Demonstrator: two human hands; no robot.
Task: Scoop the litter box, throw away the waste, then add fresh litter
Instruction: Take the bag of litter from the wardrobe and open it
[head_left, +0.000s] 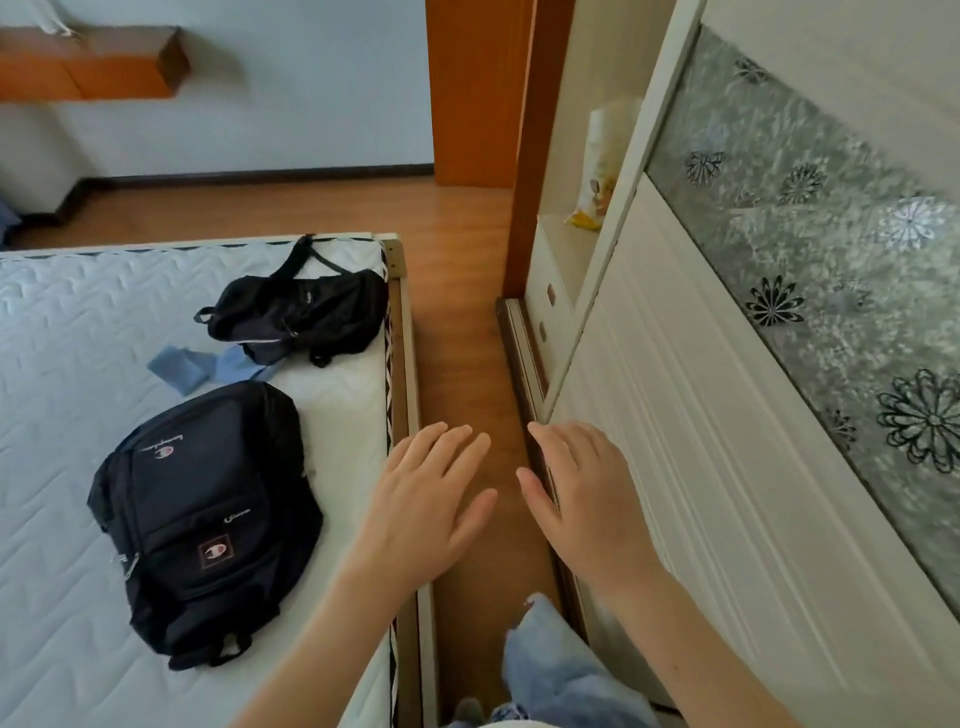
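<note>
Both bare hands, left hand (434, 493) and right hand (582, 499), are hovering spread wide, holding nothing; litter box unseen, so finding it likely comes next.

A bedroom in a home: a bed with a bare quilted white mattress (78, 322) carrying two black backpacks (208, 525), a white wardrobe (701, 467) with a floral patterned sliding door alongside, and wood laminate floor (457, 291) between them.

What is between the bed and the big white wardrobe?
In the head view, a strip of wooden floor runs between the bed and the wardrobe. Both open hands, left hand and right hand, hover above it.
</note>
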